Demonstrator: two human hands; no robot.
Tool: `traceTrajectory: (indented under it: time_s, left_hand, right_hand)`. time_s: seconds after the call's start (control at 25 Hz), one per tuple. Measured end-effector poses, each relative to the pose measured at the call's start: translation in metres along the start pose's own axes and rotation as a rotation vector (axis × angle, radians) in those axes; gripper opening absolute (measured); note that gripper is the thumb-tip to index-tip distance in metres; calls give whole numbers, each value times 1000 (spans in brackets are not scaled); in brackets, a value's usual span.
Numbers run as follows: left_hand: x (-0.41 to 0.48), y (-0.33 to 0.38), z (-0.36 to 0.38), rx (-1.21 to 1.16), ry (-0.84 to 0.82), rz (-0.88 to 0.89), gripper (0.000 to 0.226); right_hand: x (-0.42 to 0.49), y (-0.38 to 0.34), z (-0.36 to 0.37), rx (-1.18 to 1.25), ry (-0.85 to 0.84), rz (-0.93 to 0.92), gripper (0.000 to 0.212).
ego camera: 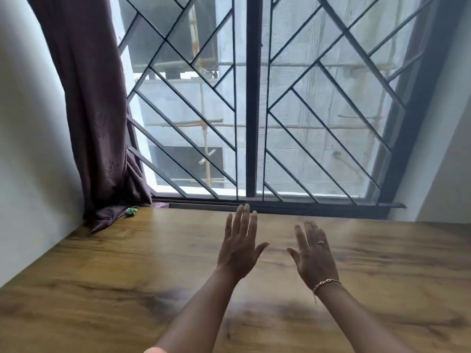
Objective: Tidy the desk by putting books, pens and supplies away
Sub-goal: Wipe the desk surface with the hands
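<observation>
Both my hands are stretched out above a wooden desk [114, 276], backs toward the camera. My left hand [239, 247] has its fingers straight and together, pointing at the window, and holds nothing. To its right, my right hand [314, 256] is also flat with fingers extended, wearing a ring and a chain bracelet at the wrist, and it holds nothing. No books or pens show on the visible desk surface.
A small green object [131, 211] lies at the desk's far left corner beside a dark purple curtain [102, 123] that drapes onto the wood. A barred window [254, 98] runs along the desk's far edge. White walls stand left and right.
</observation>
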State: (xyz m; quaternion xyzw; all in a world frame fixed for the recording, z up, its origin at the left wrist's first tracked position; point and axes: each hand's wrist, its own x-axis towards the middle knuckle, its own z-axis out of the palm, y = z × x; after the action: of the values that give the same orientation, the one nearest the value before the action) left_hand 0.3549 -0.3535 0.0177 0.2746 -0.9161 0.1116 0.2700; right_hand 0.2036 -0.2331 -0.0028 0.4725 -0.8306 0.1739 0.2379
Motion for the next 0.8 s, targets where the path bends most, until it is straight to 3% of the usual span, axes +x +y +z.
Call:
traceTrajectory:
  time_s: [0.36, 0.8]
  left_hand:
    - [-32, -29, 7, 83, -82, -125, 67]
    - [-64, -168, 13, 130, -144, -264, 66]
  right_hand:
    - [12, -31, 23, 128, -71, -110, 68]
    - [52, -166, 75, 241, -202, -211, 66]
